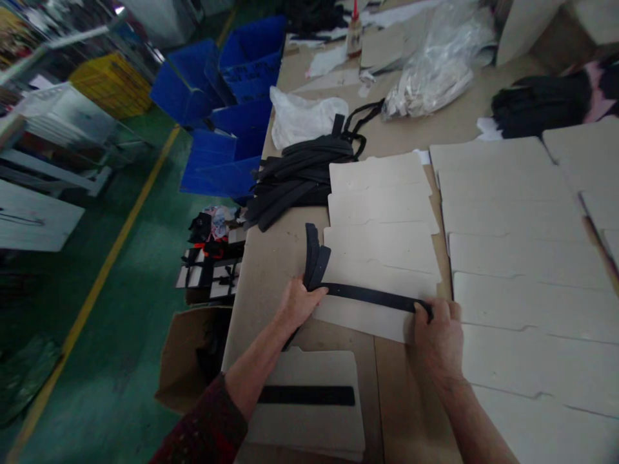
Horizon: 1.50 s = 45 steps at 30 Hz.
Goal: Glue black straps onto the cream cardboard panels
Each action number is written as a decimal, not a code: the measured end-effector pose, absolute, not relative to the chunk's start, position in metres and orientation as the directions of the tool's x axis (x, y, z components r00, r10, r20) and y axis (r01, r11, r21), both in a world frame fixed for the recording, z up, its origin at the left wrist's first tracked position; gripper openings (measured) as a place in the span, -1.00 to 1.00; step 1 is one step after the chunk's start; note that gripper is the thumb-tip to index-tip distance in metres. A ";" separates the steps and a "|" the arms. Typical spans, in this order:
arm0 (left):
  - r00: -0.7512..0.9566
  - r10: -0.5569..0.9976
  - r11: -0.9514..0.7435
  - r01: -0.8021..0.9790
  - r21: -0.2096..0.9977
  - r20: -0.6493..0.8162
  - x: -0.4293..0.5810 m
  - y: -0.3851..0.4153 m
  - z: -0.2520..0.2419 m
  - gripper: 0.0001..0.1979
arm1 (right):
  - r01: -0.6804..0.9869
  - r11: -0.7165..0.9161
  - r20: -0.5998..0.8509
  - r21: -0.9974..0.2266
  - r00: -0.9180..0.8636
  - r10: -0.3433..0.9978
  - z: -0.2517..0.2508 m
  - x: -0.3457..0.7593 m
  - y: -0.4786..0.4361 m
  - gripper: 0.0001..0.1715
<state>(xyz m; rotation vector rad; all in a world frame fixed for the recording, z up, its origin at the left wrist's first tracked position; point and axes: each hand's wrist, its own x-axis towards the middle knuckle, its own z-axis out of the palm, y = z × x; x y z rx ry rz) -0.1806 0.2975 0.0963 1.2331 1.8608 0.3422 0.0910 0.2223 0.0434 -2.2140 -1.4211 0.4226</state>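
A black strip (370, 296) stretches between my two hands across a pale cardboard sheet (367, 320), the lowest of an overlapping column. My left hand (296, 301) pinches the strip's left end with the thumb and also grips several more black strips that stick up beyond the fingers. At the strip's other end, my right hand (439, 332) is closed on it beside the sheet's right edge. Closer to me lies another cardboard piece (319, 426) with a black strip across it, partly covered by my left sleeve.
A pile of black strips (300, 171) lies behind my left hand. More overlapping cardboard sheets (517, 258) cover the right side. A plastic bag (440, 64) and a red-tipped bottle (354, 35) stand farther back. Blue bins (217, 161) and an open carton (181, 351) stand left of the table.
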 end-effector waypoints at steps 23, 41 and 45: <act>-0.201 0.849 0.463 0.728 0.505 -0.489 -0.177 0.302 0.067 -0.68 | 0.796 -0.304 0.038 -0.524 0.378 0.925 0.039 0.094 0.223 -0.73; -0.147 0.926 0.304 0.835 0.459 -0.347 -0.154 0.295 0.063 -0.90 | 0.791 -0.327 -0.077 -0.516 0.338 0.938 0.041 0.092 0.227 -0.68; -0.114 0.931 0.277 0.839 0.468 -0.347 -0.153 0.295 0.062 -0.91 | 0.757 -0.361 -0.117 -0.545 0.357 0.927 0.043 0.093 0.229 -0.63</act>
